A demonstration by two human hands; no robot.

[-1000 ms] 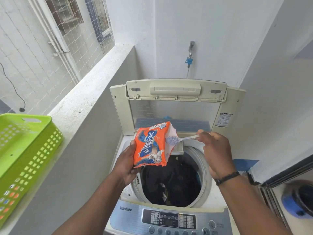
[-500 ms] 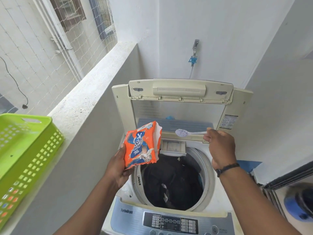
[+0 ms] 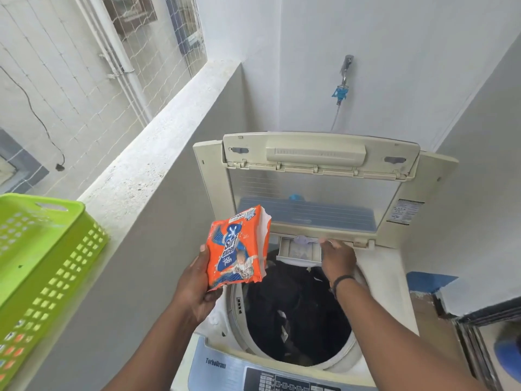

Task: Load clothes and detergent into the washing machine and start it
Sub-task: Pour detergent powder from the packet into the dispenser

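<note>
Lowered since the earlier frame, the right hand point(image 3: 337, 256) pinches a small pale plastic scoop point(image 3: 303, 240) over the open white detergent drawer point(image 3: 296, 253) at frame centre to tip powder in, while the left hand point(image 3: 197, 286) grips the orange detergent packet point(image 3: 236, 249) upright against spilling.

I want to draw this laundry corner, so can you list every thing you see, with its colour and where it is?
Washing machine: one, cream, centre, lid up.
Clothes: pile, dark, in drum.
Detergent drawer: one, pale, pulled out at drum's back.
Detergent packet: one, orange, in left hand.
Scoop: one, lilac, over drawer.
Basket: one, green, on ledge.
Tap: one, silver, on wall.
Left hand: holds packet.
Right hand: holds scoop.
</note>
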